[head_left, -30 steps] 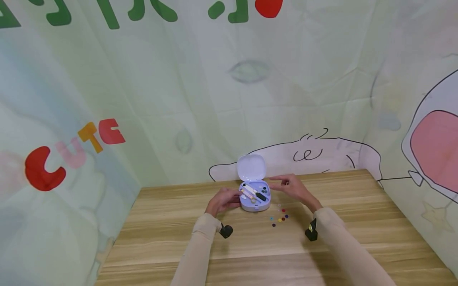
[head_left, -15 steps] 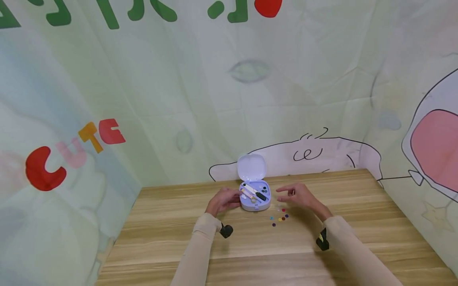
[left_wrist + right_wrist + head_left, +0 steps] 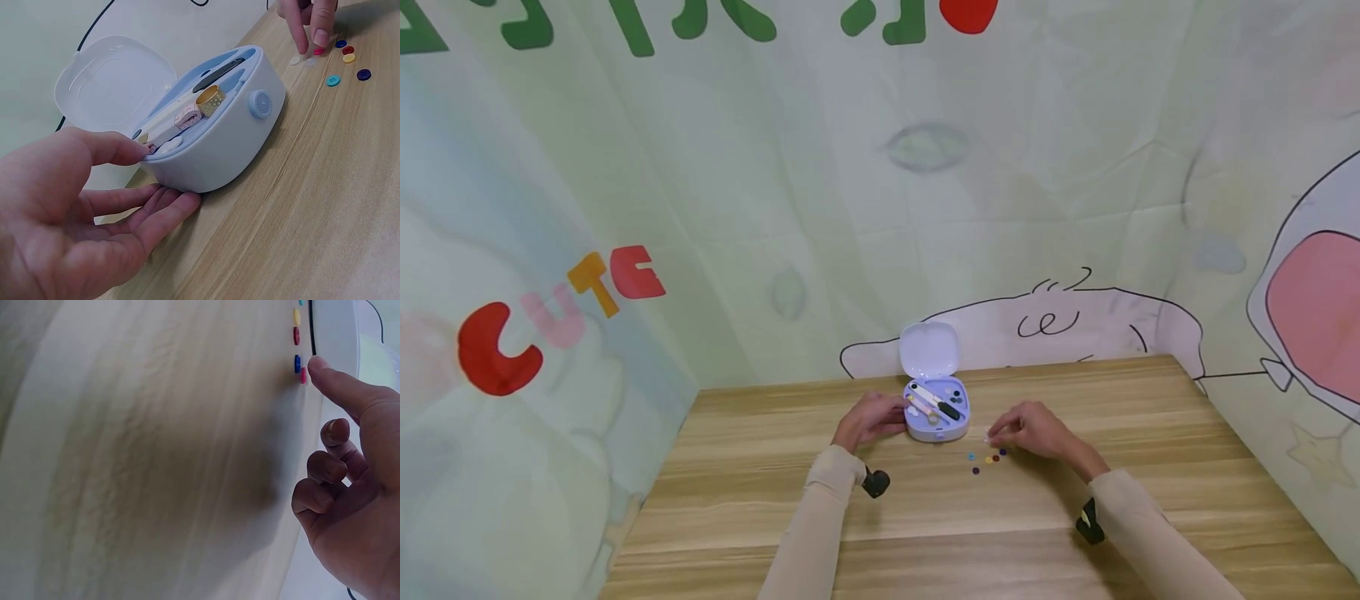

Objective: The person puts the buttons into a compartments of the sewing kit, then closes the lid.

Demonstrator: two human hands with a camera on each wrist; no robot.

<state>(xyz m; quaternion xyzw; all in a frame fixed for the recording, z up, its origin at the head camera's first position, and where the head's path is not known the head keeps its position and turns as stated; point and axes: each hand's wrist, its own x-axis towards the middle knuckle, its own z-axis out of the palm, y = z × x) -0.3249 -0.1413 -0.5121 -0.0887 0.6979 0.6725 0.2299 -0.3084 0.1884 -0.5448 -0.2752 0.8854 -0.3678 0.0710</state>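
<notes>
left hand (image 3: 69,212) steadies the open sewing box (image 3: 212,125); right hand (image 3: 1033,429) fingertips touch white buttons (image 3: 302,61).

Desk (image 3: 1150,517) looks like a light wood laminate, visible grain, pretty matt with just a soft sheen. The sewing kit case (image 3: 219,144) is smooth plastic, pale blue, slightly satin; its lid (image 3: 115,84) is milky translucent plastic. Inside there's a shiny gold metal thimble (image 3: 210,100) with a dimpled surface. The little buttons (image 3: 348,58) look like glossy plastic. Backdrop (image 3: 775,208) is creased printed cloth, matt.
</notes>
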